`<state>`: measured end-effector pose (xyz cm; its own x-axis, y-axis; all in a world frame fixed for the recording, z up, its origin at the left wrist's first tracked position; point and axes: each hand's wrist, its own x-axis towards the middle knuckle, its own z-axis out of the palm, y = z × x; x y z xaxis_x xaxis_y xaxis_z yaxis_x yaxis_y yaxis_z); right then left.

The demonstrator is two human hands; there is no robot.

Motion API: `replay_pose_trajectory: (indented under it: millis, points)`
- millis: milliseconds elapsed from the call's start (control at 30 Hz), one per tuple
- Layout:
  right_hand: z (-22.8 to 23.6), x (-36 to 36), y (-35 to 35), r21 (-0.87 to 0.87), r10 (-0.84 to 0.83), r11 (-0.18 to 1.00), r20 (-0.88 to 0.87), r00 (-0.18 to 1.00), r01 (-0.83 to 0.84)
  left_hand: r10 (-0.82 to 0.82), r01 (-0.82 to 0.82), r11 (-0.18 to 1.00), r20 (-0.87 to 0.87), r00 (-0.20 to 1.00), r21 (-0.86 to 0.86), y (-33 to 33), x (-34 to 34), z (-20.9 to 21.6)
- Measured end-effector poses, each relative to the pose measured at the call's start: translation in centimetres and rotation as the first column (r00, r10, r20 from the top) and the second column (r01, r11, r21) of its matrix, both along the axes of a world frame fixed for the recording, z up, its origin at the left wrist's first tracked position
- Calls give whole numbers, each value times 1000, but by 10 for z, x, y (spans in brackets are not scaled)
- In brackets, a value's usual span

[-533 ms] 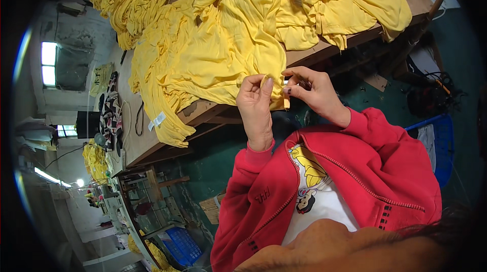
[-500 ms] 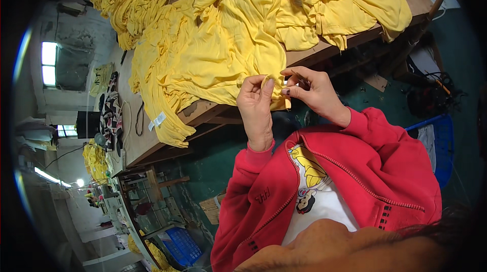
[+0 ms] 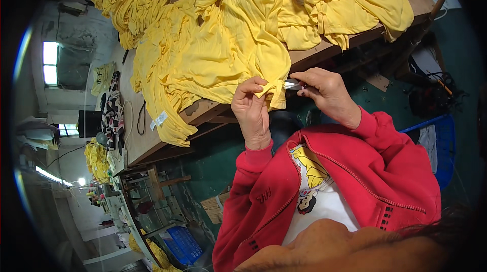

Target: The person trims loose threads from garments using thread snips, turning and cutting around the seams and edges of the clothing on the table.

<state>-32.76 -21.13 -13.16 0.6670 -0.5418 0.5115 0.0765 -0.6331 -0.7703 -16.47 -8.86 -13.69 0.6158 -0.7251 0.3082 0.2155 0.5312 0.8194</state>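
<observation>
My left hand (image 3: 252,107) pinches an edge of a yellow garment (image 3: 213,69) between thumb and fingers, just off the table's near edge. The rest of that garment trails back over the table, one sleeve-like end with a white label (image 3: 159,120) hanging over the edge. In my right hand (image 3: 327,92) is a pair of small silver thread snips (image 3: 292,85). Their blades point left and meet the pinched cloth. My fingers cover the handle end of the snips.
Heaps of yellow garments (image 3: 137,6) cover much of the wooden table (image 3: 198,114). A blue plastic basket (image 3: 445,148) stands at the right, and a blue crate (image 3: 182,245) sits on the floor at lower left. Beyond it, a bench (image 3: 129,216) carries sewing gear.
My right hand has drawn slightly right and turned, and the snips' blades now show. My left hand has shifted a little left and down, with the cloth edge spread more between its fingers.
</observation>
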Motion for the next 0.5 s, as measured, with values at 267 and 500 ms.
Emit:
replay_pose_trajectory:
  millis: [267, 500]
  points:
    - [3, 7, 7, -69, -17, 997, 72, 997, 22, -44, 45, 999, -54, 998, 6, -2, -9, 1]
    - [-5, 5, 4, 221, 9, 974, 139, 990, -40, -79, 78, 997, -109, 991, -7, -2, -6, -5]
